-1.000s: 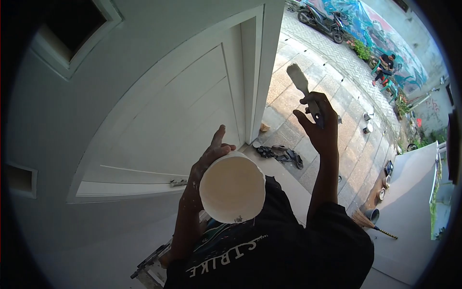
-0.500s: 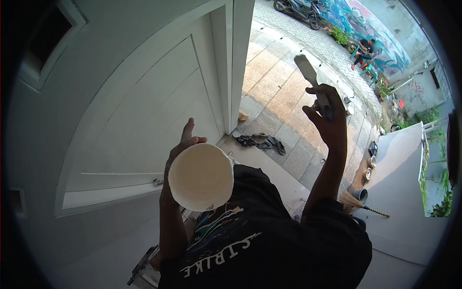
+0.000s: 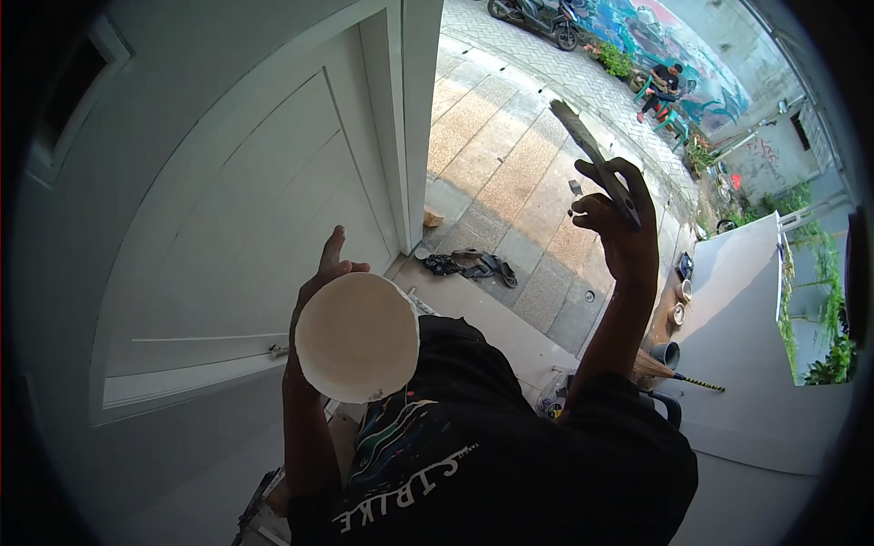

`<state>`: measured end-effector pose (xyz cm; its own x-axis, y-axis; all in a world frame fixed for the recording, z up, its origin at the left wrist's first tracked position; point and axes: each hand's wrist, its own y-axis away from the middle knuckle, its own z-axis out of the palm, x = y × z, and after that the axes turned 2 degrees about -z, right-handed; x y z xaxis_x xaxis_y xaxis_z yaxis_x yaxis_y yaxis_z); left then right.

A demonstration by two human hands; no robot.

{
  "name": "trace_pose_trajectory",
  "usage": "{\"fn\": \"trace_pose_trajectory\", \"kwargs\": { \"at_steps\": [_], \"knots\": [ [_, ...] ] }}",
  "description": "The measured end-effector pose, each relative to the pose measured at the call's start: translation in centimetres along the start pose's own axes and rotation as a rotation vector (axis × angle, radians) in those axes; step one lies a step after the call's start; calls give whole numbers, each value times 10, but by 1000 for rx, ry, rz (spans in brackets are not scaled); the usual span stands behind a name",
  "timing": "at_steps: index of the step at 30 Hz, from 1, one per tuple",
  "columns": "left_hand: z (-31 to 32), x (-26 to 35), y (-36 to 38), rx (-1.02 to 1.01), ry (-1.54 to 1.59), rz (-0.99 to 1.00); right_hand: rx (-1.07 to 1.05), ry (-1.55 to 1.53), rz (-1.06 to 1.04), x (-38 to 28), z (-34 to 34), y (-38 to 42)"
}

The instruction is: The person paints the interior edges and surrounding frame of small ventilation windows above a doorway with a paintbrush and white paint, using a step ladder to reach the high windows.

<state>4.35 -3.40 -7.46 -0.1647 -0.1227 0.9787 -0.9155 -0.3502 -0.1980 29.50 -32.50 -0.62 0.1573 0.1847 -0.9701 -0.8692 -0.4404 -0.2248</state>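
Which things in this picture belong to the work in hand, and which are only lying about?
Seems part of the work:
- brush, in the right hand
- white tub, held by the left hand

Seems only lying about:
- broom
- crumpled dark bundle on the ground
- motorbike, parked outside

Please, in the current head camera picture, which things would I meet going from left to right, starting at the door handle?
Door handle, pale tub, dark bundle on the ground, brush, broom, green plants at the far right.
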Motion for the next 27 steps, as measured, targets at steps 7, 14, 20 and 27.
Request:
{"fn": "trace_pose_trajectory", "kwargs": {
  "at_steps": [7,14,20,27],
  "knots": [
    [44,-12,13,-235,232,187,-254,-160,-32,-7,55,27],
    [64,19,13,-305,-59,387,-415,-281,-38,-2,85,54],
    [67,20,17,-348,53,373,-380,-222,-83,-7,80,57],
    [63,23,18,-366,59,351,-391,-179,-102,-10,81,55]
  ]
}}
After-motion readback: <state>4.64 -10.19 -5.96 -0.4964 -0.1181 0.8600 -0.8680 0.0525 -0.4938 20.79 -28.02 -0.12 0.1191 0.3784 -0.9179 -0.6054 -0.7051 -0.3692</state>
